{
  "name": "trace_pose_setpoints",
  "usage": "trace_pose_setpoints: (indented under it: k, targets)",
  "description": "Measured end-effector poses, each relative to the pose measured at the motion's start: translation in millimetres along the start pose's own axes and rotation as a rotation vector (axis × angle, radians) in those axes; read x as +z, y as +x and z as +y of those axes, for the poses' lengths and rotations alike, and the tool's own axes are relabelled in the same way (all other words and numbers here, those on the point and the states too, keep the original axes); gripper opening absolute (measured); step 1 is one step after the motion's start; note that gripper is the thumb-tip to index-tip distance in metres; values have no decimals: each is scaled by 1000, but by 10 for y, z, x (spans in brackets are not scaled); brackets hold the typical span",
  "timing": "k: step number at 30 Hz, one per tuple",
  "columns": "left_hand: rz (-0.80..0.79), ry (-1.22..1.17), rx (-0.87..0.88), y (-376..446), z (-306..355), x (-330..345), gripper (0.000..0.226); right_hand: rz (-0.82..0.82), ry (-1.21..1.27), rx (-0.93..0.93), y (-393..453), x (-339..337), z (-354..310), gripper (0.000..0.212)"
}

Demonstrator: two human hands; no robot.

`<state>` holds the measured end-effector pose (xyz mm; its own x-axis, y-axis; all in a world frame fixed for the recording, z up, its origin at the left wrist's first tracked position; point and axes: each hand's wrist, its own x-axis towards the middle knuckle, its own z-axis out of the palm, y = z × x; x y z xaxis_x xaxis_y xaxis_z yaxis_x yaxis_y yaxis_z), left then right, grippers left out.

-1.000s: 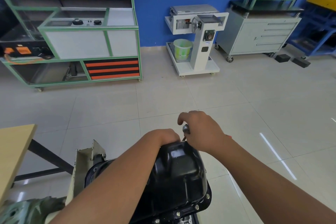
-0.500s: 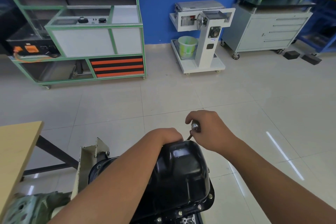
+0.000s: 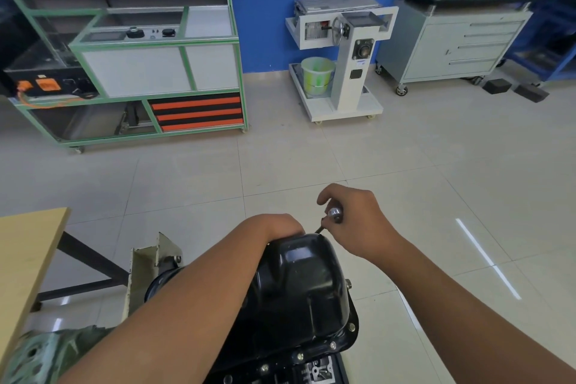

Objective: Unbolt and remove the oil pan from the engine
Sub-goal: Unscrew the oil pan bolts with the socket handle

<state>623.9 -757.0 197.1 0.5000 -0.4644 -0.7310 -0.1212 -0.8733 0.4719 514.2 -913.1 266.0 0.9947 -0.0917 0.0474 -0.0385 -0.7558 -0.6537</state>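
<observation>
From my head camera, the glossy black pressed-steel oil pan (image 3: 299, 287) sits low in the middle of the view, dome up, bolted by its flange onto the engine (image 3: 314, 371) beneath it. Several small silver bolt heads (image 3: 333, 345) show along the near right edge of that flange.

My left hand (image 3: 274, 226) reaches over the far end of the pan, knuckles up, with the fingertips dropping behind the rim where I cannot see them, so I cannot tell whether they grasp anything there. My forearm crosses the left half of the pan and hides it.

My right hand (image 3: 358, 221) is just beyond the pan's far right corner, clenched around a slim metal tool with a rounded chrome end (image 3: 335, 214). The chrome end pokes out between my thumb and curled fingers, and a thin dark shaft runs from it down to the far edge of the pan, beside my left knuckles.

To the left stands a pale metal bracket (image 3: 149, 262), and farther left the corner of a light wooden tabletop (image 3: 28, 246). Beyond lies a pale tiled floor (image 3: 311, 159)
</observation>
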Motion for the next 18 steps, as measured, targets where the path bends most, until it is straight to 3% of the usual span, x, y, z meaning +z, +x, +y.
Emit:
trace_pose_setpoints:
  k: [6, 8, 11, 13, 16, 18]
  targets:
    - [-2, -34, 6, -15, -1, 9, 22, 39, 152, 22, -77, -9, 51, 51]
    - [1, -44, 3, -19, 0, 9, 28, 36, 112, 13, -82, 1, 58, 43]
    - [-9, -40, 11, -20, -7, 5, 28, 103, -102, 111, -72, 32, 49, 12]
    - [-14, -31, 23, -22, -10, 5, 27, 140, -195, 153, -74, 54, 59, 18]
    - [-12, -15, 29, -25, -6, 4, 26, 119, -99, 116, -90, 60, 76, 9]
    - [-10, -30, 16, -29, -3, 3, 27, 103, -24, 88, -100, 55, 101, 19]
